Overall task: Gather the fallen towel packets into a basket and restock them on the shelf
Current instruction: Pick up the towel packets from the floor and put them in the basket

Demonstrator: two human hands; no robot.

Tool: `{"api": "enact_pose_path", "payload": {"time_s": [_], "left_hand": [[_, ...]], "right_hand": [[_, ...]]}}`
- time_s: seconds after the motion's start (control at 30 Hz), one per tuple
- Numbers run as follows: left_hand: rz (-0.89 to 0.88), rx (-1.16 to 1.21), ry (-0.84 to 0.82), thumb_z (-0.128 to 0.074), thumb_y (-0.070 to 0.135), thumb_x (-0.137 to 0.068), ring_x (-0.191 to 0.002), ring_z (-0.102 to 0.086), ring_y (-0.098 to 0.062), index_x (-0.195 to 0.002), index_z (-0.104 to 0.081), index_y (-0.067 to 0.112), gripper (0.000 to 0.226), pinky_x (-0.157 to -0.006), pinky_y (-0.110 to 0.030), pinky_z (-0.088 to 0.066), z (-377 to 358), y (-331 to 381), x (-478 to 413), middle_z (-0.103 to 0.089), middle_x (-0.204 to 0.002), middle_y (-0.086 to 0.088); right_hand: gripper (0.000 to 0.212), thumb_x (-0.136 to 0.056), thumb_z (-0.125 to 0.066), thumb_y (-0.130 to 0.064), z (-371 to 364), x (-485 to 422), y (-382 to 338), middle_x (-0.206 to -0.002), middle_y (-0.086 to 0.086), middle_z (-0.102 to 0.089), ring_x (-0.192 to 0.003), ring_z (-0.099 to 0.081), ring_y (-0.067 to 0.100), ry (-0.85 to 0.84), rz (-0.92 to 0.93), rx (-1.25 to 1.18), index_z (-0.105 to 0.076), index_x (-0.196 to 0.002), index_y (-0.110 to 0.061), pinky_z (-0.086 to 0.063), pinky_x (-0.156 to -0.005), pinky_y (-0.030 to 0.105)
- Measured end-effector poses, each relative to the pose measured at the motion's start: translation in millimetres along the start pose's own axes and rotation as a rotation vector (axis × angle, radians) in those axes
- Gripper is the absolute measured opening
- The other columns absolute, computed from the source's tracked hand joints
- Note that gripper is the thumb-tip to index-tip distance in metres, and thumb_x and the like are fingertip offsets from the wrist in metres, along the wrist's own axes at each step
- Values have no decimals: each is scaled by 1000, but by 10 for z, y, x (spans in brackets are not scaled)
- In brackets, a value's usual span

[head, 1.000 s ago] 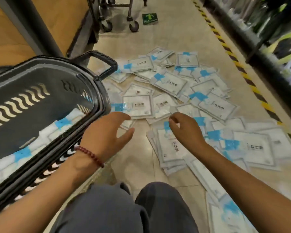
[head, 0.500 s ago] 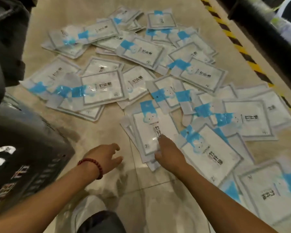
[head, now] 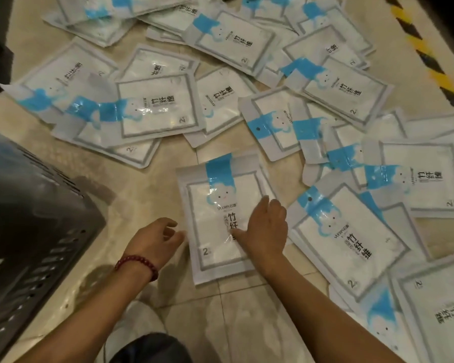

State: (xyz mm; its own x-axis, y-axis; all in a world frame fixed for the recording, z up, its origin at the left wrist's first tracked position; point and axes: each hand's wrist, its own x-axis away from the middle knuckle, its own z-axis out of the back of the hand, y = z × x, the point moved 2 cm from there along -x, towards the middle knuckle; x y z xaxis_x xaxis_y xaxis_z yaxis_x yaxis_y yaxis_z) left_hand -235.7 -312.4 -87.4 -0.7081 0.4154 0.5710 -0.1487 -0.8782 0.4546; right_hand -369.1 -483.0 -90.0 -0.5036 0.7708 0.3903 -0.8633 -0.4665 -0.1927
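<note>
- the right hand [head: 266, 229] is lying flat on the nearest towel packet [head: 215, 213], fingers straight and pressing on it
- the left hand [head: 152, 238] is hovering just beside this packet's left edge, fingers loosely curled and holding nothing
- a red bead bracelet [head: 136, 264] is sitting on the left wrist
- many other packets [head: 157, 106] are lying scattered on the tiled floor [head: 147, 195]
- the dark basket [head: 37, 218] is standing at the left, near the hands

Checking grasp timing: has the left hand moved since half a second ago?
Yes. The left hand has closed rightward on the towel packet under the right hand; its fingertips now nearly touch that packet's left edge.
</note>
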Motion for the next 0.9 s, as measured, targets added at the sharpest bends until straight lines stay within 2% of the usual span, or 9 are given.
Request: {"api": "enact_pose_path", "payload": {"time_s": [0.1, 0.17, 0.3, 0.4, 0.5, 0.6, 0.7, 0.8, 0.9], "left_hand": [[35, 40, 6, -62, 41, -83, -76, -60, -5, -107, -59, 28, 26, -62, -20, -45, -17, -89, -8, -64, -91, 12], [57, 147, 3, -65, 41, -82, -75, -63, -14, -106, -58, 27, 28, -71, -30, -52, -19, -134, -13, -67, -90, 7], [122, 431, 61, -72, 43, -76, -85, -65, -21, -111, -57, 18, 46, -75, -35, -53, 22, -150, -19, -68, -90, 1], [217, 618, 41, -78, 53, -61, -93, -65, -20, -119, -53, 18, 72, -74, -36, -54, 54, -171, -1, -67, -102, -2], [253, 788, 7, -86, 50, -46, -89, -68, -22, -122, -50, 22, 89, -66, -34, -54, 85, -200, 37, -70, -102, 2], [295, 884, 48, -84, 44, -44, -90, -68, -27, -129, -49, 21, 95, -78, -43, -55, 109, -244, 53, -68, -105, -1], [340, 1040, -82, -83, 35, -47, -83, -70, -34, -118, -59, 12, 79, -64, -38, -57, 145, -231, 106, -71, -100, -15], [319, 1118, -280, -78, 18, -58, -79, -71, -35, -106, -66, 8, 50, -55, -41, -57, 138, -163, 182, -72, -95, -19], [290, 1146, -147, -76, 10, -58, -79, -71, -30, -101, -66, 11, 45, -58, -40, -58, 134, -155, 144, -73, -91, -14]], "right_hand": [[91, -68, -74, -55, -42, -8, 4, -128, 9, -42, -119, -39, 24, 43, -90, -13, -33, -133, -5, -37, -93, 33], [68, -76, -73, -42, -69, 24, 7, -121, 7, -48, -114, -44, 24, 89, -58, -69, -41, -126, -8, -36, -90, 32], [7, -89, -57, -14, -24, 76, -14, -97, 4, -59, -89, -56, 20, -18, -15, -682, -55, -96, -12, -43, -69, 26], [13, -88, -59, -9, 73, 199, -152, -87, -8, -64, -80, -61, 7, -165, 75, -1021, -58, -90, -22, -48, -65, 15], [19, -86, -61, -5, 110, 267, -289, -97, 0, -70, -90, -67, 15, -286, 86, -1217, -63, -95, -22, -56, -78, 28], [20, -87, -60, 0, 169, 189, -330, -98, 5, -72, -91, -69, 22, -382, 95, -1312, -65, -96, -17, -57, -81, 37], [20, -86, -59, 2, 207, 141, -326, -96, 7, -72, -88, -70, 23, -553, 38, -1514, -65, -100, -12, -58, -77, 35], [18, -86, -61, -3, 183, 144, -320, -98, 7, -72, -89, -70, 21, -613, 57, -1414, -64, -103, -11, -58, -75, 32], [14, -87, -64, -16, 222, -8, -225, -96, -3, -66, -96, -65, 20, -369, 97, -1009, -62, -100, -19, -53, -79, 28]]}}
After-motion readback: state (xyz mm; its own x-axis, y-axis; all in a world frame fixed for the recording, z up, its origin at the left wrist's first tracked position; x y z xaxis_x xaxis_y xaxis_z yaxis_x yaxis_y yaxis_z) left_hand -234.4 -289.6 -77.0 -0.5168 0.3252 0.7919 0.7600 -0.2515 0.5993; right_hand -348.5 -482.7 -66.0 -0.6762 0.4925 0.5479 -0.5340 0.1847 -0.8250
